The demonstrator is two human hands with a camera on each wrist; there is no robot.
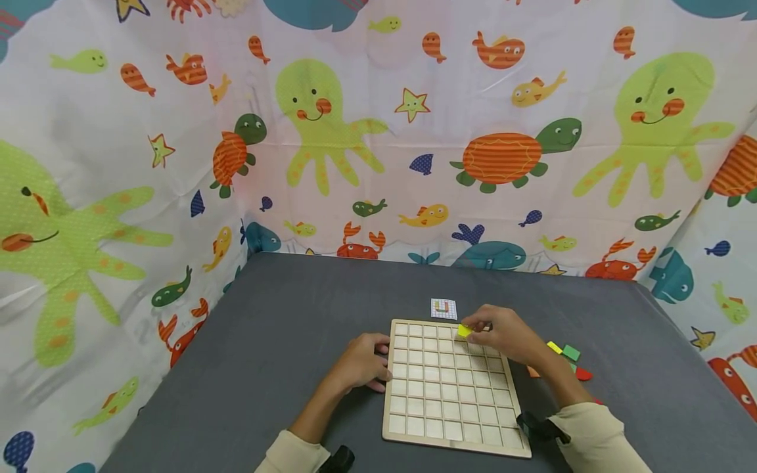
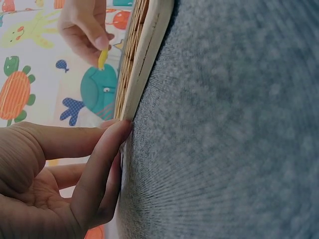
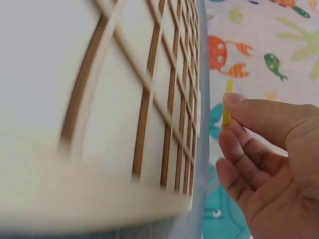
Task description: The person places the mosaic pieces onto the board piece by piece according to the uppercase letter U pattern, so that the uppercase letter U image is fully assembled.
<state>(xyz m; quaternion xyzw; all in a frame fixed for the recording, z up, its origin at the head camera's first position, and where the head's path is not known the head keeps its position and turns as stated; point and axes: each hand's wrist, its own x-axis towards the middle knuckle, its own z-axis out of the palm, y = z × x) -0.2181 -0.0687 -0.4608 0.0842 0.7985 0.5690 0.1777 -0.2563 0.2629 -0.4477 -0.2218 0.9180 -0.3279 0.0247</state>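
A wooden grid board (image 1: 449,394) with pale square cells lies on the grey cloth. My left hand (image 1: 361,362) is at its left side, and in the left wrist view the fingertips (image 2: 122,127) meet at the board's edge. My right hand (image 1: 495,334) pinches a small flat yellow tile (image 1: 464,330) between thumb and fingers, over the far part of the board. In the right wrist view the yellow tile (image 3: 228,102) stands on edge, seen as a thin strip, apart from the grid.
A small card (image 1: 443,309) with a coloured pattern on a grid lies just beyond the board. To the right, several loose pieces, among them a green tile (image 1: 571,353) and a red piece (image 1: 583,374), lie partly behind my right forearm. A sea-animal curtain (image 1: 367,98) surrounds the table.
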